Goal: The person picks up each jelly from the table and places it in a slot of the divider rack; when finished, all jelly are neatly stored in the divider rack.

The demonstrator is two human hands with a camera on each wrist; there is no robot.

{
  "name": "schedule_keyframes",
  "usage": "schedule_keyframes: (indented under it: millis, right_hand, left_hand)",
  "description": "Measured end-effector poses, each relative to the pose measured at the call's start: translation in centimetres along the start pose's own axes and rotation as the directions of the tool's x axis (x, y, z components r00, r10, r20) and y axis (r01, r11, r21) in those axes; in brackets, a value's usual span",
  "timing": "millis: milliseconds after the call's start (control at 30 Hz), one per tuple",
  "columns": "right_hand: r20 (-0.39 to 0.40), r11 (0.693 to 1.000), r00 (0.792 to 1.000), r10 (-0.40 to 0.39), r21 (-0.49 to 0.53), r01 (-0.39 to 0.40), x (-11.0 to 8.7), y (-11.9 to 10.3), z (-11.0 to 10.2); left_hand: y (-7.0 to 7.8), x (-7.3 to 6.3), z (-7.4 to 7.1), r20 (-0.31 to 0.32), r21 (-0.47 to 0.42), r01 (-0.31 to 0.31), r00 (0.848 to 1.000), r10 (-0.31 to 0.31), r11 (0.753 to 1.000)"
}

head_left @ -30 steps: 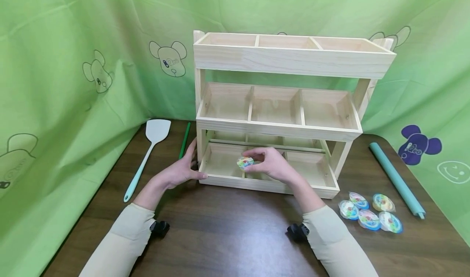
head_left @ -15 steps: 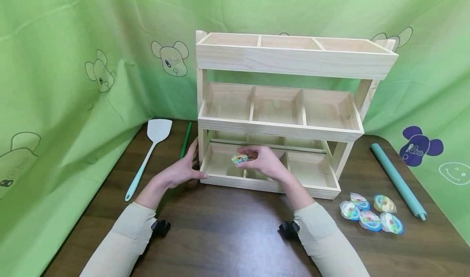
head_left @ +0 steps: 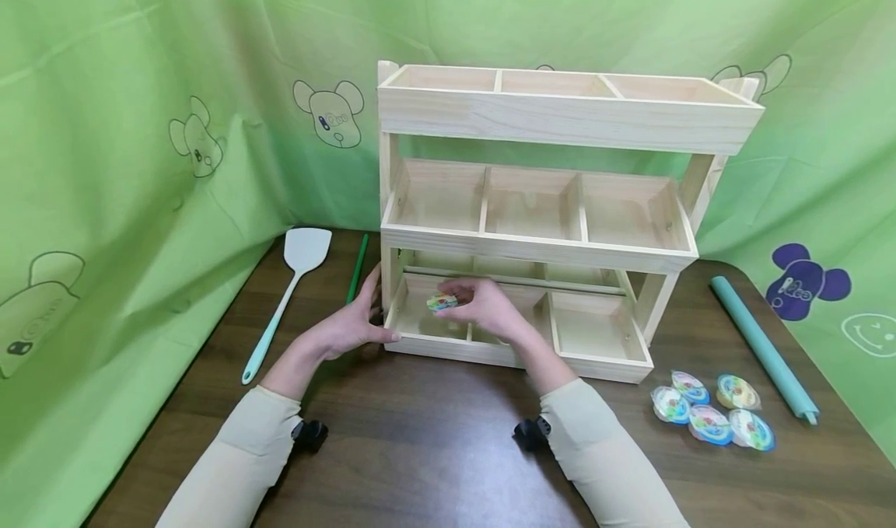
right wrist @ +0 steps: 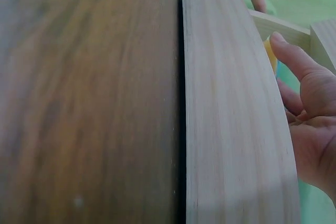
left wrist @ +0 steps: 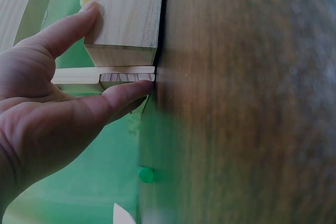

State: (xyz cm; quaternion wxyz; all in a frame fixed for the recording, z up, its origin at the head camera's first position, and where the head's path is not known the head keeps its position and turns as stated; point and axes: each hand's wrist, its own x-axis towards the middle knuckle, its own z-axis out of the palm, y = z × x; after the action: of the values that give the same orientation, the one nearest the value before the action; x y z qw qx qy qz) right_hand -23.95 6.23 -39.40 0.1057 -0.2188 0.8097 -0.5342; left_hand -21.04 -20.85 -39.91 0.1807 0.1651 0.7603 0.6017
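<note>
My right hand [head_left: 484, 309] pinches a small lidded cup with a colourful printed top, like a jelly cup [head_left: 442, 302], between thumb and fingers. It holds the cup over the left compartment of the bottom tier of a three-tier wooden shelf rack [head_left: 560, 124]. In the right wrist view the front board [right wrist: 231, 103] hides part of the cup, and a yellow edge shows by the thumb. My left hand [head_left: 350, 330] rests at the rack's lower left corner. Its thumb touches the bottom tray's front corner, and its straight fingers lie along the side, as the left wrist view shows.
Several similar cups [head_left: 710, 424] lie in a cluster on the table [head_left: 434, 450] at the right, beside a teal roll [head_left: 763, 347]. Left of the rack lie a white spatula [head_left: 306, 250] with a pale blue handle and a green stick [head_left: 358, 267]. A green curtain [head_left: 231, 30] stands behind.
My right hand has moved left with the cup, from near the divider to over the bottom left compartment, and the cup has tilted. The left hand stays at the rack's corner.
</note>
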Motion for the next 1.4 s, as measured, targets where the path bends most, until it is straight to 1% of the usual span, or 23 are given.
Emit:
schedule_keyframes:
  millis: [100,267,467,600,733,933,1133,1300,1400]
  right_hand:
    - [-0.003,1.0,1.0,0.002,-0.023,-0.002,0.4,-0.1,0.3]
    - [0.012,0.999,1.0,0.013,-0.047,-0.013,0.9,-0.3,0.8]
    - [0.002,0.998,0.999,0.046,-0.052,-0.046,1.6,-0.6,1.2]
    - [-0.009,0.996,0.999,0.051,-0.075,-0.052,2.2,-0.5,1.5]
    - [-0.034,0.99,0.998,0.054,-0.131,-0.058,2.7,-0.5,1.9]
    - [-0.09,0.977,0.993,0.078,-0.19,-0.094,3.1,-1.0,2.6]
    - [-0.107,0.966,0.989,0.106,-0.224,-0.128,3.5,-1.3,3.5]
    - [-0.11,0.962,0.985,0.135,-0.225,-0.157,3.9,-1.3,4.1]
    - [-0.126,0.96,0.982,0.141,-0.226,-0.167,4.1,-1.5,4.4]
  left_hand:
    - [0.0,0.1,0.0,0.003,-0.004,-0.009,1.0,0.009,1.0]
    - [-0.1,0.1,0.1,0.008,-0.014,-0.023,1.0,0.023,1.0]
    - [-0.1,0.1,0.0,0.01,-0.005,-0.017,1.0,0.017,1.0]
    - [-0.1,0.2,0.0,0.007,0.002,-0.008,1.0,0.008,1.0]
    - [-0.1,0.2,0.1,0.013,-0.002,-0.009,1.0,0.009,1.0]
    - [-0.1,0.3,0.1,0.016,-0.012,-0.006,1.0,0.006,1.0]
    - [-0.1,0.2,0.0,0.014,-0.009,-0.005,1.0,0.005,1.0]
    - [-0.2,0.1,-0.1,0.014,-0.004,-0.006,1.0,0.007,1.0]
    - [-0.2,0.1,-0.1,0.013,-0.001,-0.008,1.0,0.008,1.0]
